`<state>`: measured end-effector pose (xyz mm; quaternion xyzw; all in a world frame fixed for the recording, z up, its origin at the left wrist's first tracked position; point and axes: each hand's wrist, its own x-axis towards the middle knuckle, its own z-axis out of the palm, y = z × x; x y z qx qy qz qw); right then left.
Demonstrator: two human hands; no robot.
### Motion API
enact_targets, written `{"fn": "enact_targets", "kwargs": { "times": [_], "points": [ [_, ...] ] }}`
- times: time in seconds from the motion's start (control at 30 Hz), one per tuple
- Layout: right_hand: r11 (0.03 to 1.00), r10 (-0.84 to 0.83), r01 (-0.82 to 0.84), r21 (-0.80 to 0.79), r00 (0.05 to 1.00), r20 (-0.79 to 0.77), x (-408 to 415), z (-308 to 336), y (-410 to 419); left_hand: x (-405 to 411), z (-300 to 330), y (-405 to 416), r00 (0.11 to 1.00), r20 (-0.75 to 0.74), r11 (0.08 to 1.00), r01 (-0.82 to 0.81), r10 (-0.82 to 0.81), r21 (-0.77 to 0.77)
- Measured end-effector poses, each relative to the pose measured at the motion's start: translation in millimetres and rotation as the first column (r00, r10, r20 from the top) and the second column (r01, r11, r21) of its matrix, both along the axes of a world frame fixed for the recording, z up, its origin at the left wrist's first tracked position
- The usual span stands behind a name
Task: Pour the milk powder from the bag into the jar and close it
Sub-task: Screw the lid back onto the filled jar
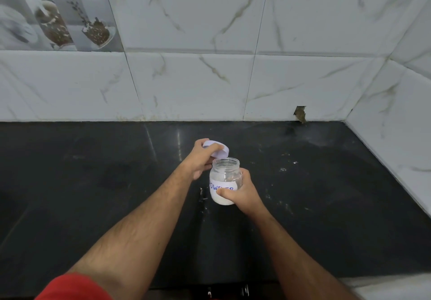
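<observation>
A clear glass jar (pixel 224 178) with white powder in its lower half and a white label reading "POWDER" stands at the middle of the black counter (pixel 93 183). My right hand (pixel 242 193) grips its right side and front. The jar's mouth is uncovered. My left hand (pixel 200 159) holds a white lid (pixel 218 149) tilted just above and to the left of the mouth. No bag is in view.
White marbled wall tiles (pixel 210 85) close off the counter at the back and the right. Powder specks (pixel 285 166) lie scattered on the counter to the right of the jar and in front of it. A chipped tile (pixel 300 114) shows at the back right.
</observation>
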<state>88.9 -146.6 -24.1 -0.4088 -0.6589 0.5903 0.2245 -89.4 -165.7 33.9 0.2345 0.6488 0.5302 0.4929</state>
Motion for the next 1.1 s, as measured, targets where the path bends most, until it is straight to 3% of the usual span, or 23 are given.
{"fn": "enact_targets", "kwargs": {
  "times": [0.17, 0.37, 0.6, 0.7, 0.8, 0.97, 1.1],
  "points": [
    [0.999, -0.035, 0.034, -0.011, 0.998, -0.049, -2.7, 2.9, 5.6, 8.3, 6.8, -7.3, 0.989, -0.123, 0.996, 0.071, -0.077, -0.056],
    [0.996, 0.025, -0.038, -0.084, 0.989, -0.147, -4.7, 14.3, 14.7, 8.7, 17.0, -6.9, 0.956, -0.233, 0.982, 0.154, -0.177, -0.112],
    [0.981, 0.108, -0.131, -0.141, 0.981, -0.162, 1.3, 31.5, 22.3, 8.9, 48.2, -2.9, 0.848, -0.392, 0.934, 0.328, -0.358, -0.142],
    [0.981, 0.134, -0.153, -0.118, 0.979, -0.154, 2.5, 35.8, 25.8, 9.0, 58.5, -3.0, 0.818, -0.374, 0.9, 0.385, -0.436, -0.205],
    [0.986, 0.14, -0.152, -0.07, 0.978, -0.153, -0.4, 37.7, 26.1, 6.4, 60.0, -0.3, 0.85, -0.332, 0.912, 0.374, -0.409, -0.168],
    [0.985, 0.171, -0.172, -0.005, 0.98, -0.106, -2.9, 44.3, 25.2, 10.3, 62.0, 0.3, 0.835, -0.39, 0.919, 0.378, -0.389, -0.108],
    [0.994, 0.098, -0.096, 0.049, 0.994, -0.049, -7.7, 43.3, 24.0, 16.5, 57.8, 2.6, 0.855, -0.397, 0.941, 0.326, -0.333, -0.088]
  ]
}}
